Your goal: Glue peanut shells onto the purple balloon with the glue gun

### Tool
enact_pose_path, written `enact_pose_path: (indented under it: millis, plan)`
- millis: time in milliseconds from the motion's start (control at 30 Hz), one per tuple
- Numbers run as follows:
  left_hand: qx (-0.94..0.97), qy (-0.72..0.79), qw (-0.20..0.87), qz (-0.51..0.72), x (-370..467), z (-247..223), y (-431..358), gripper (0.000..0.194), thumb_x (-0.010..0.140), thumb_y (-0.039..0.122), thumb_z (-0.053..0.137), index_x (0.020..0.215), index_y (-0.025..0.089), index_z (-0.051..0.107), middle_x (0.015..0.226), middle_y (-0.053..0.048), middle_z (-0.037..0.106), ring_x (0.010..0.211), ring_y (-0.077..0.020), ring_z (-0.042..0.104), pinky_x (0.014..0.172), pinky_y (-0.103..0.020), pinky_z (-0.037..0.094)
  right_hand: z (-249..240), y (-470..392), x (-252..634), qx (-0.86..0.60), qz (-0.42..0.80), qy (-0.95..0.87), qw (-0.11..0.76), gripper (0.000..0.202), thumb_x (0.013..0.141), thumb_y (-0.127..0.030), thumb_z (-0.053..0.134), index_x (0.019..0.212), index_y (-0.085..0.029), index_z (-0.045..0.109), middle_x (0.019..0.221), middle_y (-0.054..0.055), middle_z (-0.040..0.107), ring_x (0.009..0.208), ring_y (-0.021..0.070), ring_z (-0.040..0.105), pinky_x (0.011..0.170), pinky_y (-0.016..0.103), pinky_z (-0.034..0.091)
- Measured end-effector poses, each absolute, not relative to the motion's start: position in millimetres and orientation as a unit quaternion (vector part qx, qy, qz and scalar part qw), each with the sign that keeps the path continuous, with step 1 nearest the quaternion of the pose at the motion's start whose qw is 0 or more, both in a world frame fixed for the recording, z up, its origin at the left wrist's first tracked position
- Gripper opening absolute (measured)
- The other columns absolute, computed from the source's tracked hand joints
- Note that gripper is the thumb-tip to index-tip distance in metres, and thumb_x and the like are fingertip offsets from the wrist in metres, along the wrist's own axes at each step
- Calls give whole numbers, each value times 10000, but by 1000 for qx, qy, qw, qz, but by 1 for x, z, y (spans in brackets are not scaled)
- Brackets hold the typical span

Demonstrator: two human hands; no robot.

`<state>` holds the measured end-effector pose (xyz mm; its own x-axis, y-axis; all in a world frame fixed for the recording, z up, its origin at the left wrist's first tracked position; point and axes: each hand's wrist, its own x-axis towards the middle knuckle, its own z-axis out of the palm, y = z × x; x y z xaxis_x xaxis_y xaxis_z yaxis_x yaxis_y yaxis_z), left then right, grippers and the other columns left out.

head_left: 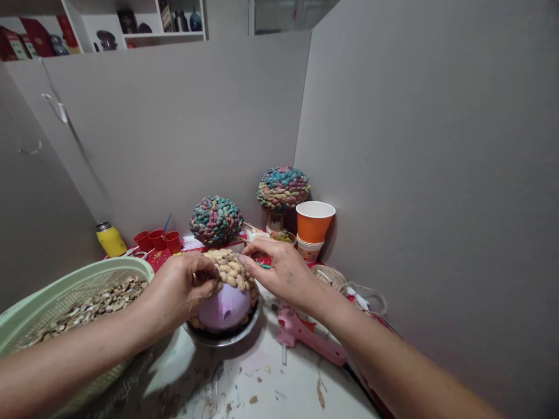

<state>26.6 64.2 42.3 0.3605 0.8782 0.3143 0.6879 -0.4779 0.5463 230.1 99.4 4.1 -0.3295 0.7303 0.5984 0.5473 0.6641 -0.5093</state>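
A purple balloon (225,306), partly covered with tan peanut shells (231,269), sits in a shallow metal bowl (227,340). My left hand (194,282) is at its left side, thumb and fingers pinched at a peanut shell along the edge of the covered part. The fingertips hide most of that shell. From the right, my right hand (277,269) rests its outstretched fingers on the shell-covered top. A pink hot glue gun (305,337) lies on the table under my right forearm.
At left stands a green basket (100,265) of loose shells (100,305). Behind are a yellow bottle (110,239), red cups (157,239), two painted shell balls (216,220) and an orange paper cup (315,224). Twine (329,278) lies at right; shell scraps dot the table (257,384).
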Motion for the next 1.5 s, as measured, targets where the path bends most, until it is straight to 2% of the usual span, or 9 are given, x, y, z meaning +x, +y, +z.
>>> enact_pose_path:
  millis: [100, 233, 400, 767, 1067, 1167, 1267, 1400, 1500]
  plan:
    - [805, 478, 184, 299, 25, 42, 63, 174, 720, 146, 584, 713, 193, 751, 695, -39, 724, 668, -193, 636, 621, -269, 463, 1, 102, 225, -384, 118, -807, 432, 107, 885, -173, 612, 784, -163, 648, 834, 43, 672, 816, 186, 611, 762, 289, 442]
    - [772, 492, 212, 342, 23, 38, 61, 161, 710, 146, 579, 717, 190, 734, 679, -29, 720, 644, -189, 630, 622, -274, 482, -6, 103, 216, -371, 130, -804, 445, 64, 863, -129, 613, 815, -164, 638, 872, 47, 657, 861, 188, 605, 796, 295, 449]
    - [768, 491, 209, 354, 20, 32, 64, 114, 707, 145, 597, 714, 185, 703, 689, -25, 712, 674, -188, 624, 645, -273, 476, -12, 102, 208, -352, 136, -806, 457, 50, 860, -136, 605, 837, -176, 624, 881, 45, 652, 883, 198, 592, 814, 318, 454]
    - [801, 457, 170, 347, 17, 31, 65, 173, 726, 114, 582, 649, 203, 709, 643, -18, 664, 663, -181, 586, 630, -269, 433, -16, 99, 206, -341, 139, -797, 479, 60, 837, -134, 596, 829, -192, 609, 871, 39, 642, 878, 206, 583, 804, 330, 451]
    - [708, 473, 348, 393, 10, 35, 66, 107, 701, 219, 633, 706, 168, 727, 652, -22, 695, 639, -182, 626, 630, -275, 496, -19, 97, 203, -341, 124, -806, 468, 59, 841, -143, 587, 865, -194, 607, 892, 45, 632, 878, 212, 570, 790, 335, 453]
    - [683, 483, 335, 433, 5, 34, 69, 150, 717, 259, 656, 810, 164, 727, 763, -51, 739, 734, -211, 669, 702, -307, 527, -20, 96, 203, -343, 122, -806, 467, 47, 853, -158, 589, 873, -196, 610, 907, 48, 634, 886, 214, 572, 803, 342, 458]
    - [664, 493, 311, 469, 0, 30, 71, 266, 719, 265, 693, 969, 180, 726, 990, -90, 760, 938, -263, 684, 843, -361, 525, -19, 95, 203, -345, 124, -805, 467, 45, 861, -166, 584, 879, -197, 611, 913, 49, 632, 893, 215, 570, 811, 348, 456]
    - [637, 512, 338, 466, 2, 26, 70, 462, 665, 239, 745, 1125, 213, 703, 1269, -98, 681, 1240, -315, 557, 1066, -428, 392, -20, 95, 202, -333, 129, -803, 477, 51, 869, -173, 577, 895, -200, 611, 917, 50, 631, 905, 219, 570, 824, 352, 449]
    - [604, 538, 382, 448, 8, 29, 68, 524, 619, 187, 736, 1141, 232, 702, 1311, -76, 658, 1305, -320, 503, 1105, -422, 345, -22, 94, 201, -326, 132, -801, 485, 53, 864, -166, 576, 890, -197, 611, 913, 48, 626, 907, 217, 566, 825, 350, 442]
